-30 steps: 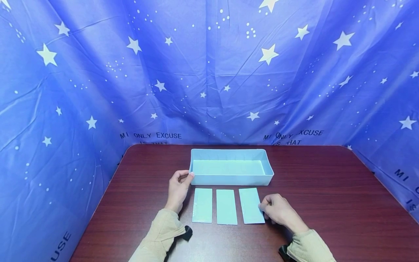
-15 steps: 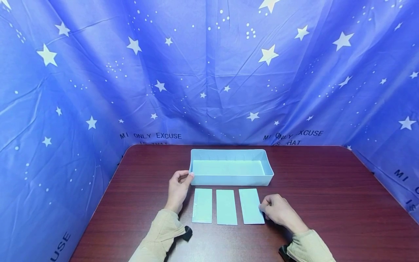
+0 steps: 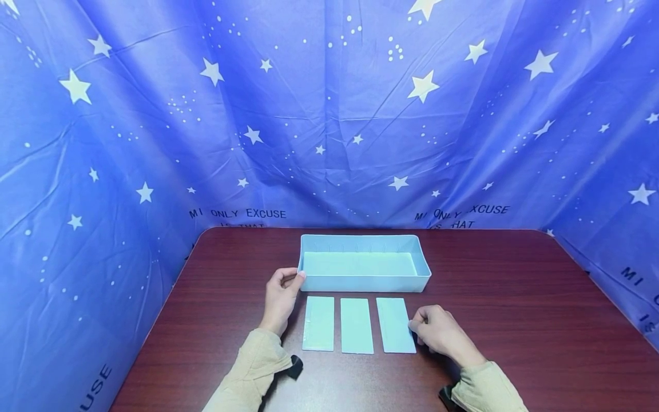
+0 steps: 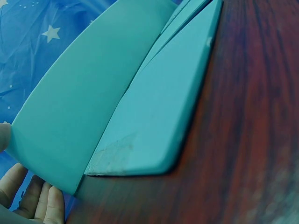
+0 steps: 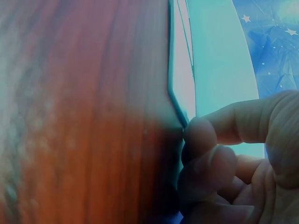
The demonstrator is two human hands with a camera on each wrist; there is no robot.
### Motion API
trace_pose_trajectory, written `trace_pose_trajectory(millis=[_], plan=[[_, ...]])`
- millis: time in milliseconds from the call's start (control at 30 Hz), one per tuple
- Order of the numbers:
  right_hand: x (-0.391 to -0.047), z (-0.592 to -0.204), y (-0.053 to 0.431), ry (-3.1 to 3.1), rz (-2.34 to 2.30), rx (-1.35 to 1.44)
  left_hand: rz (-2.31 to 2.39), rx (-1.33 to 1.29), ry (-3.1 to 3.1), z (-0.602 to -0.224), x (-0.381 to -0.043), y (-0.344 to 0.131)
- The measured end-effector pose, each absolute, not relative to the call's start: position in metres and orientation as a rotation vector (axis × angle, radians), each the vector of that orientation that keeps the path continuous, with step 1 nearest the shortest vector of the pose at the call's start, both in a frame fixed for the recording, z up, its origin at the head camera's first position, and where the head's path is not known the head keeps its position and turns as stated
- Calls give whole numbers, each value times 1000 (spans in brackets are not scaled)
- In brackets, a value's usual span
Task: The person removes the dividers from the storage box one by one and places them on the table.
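In the head view, a long light blue open box [image 3: 365, 283] stands toward the back of the table. My left hand [image 3: 280, 294] grips its near left corner, the thumb on the rim and the other fingers at the end wall. Three flat light blue rectangular panels lie side by side before it: a left panel [image 3: 318, 323], a middle panel [image 3: 356, 325] and a right panel [image 3: 395, 325], slightly slanted. With curled fingers, my right hand [image 3: 436, 329] pinches the right panel's outer edge. The right wrist view shows its fingertips [image 5: 198, 133] at that panel's corner, low over the wood.
Everything rests on a dark red-brown wooden table [image 3: 525, 320]. A blue curtain [image 3: 329, 143] with white stars and printed words hangs behind and at both sides. Thin upright ribs line the box's inner back wall. Black straps [image 3: 294, 367] show at the beige sleeves [image 3: 257, 355].
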State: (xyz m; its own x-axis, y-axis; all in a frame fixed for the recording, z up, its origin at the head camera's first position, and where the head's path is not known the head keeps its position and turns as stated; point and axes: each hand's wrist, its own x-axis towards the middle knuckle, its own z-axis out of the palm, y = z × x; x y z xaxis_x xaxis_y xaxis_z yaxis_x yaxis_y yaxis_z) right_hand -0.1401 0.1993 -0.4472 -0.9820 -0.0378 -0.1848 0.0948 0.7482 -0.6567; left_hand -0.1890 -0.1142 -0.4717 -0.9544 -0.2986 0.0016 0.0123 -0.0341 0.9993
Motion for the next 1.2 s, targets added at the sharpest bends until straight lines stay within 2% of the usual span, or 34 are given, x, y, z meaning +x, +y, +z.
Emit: trace_pose_trajectory(millis=[800,1200], plan=[[-138,-444,201,2755,-1077,-18,-2081,306,-2001,-472,-189,-113],[-134,-427,196,2905,-994,-246,-2134,373,-1994,-467,-188,-119]])
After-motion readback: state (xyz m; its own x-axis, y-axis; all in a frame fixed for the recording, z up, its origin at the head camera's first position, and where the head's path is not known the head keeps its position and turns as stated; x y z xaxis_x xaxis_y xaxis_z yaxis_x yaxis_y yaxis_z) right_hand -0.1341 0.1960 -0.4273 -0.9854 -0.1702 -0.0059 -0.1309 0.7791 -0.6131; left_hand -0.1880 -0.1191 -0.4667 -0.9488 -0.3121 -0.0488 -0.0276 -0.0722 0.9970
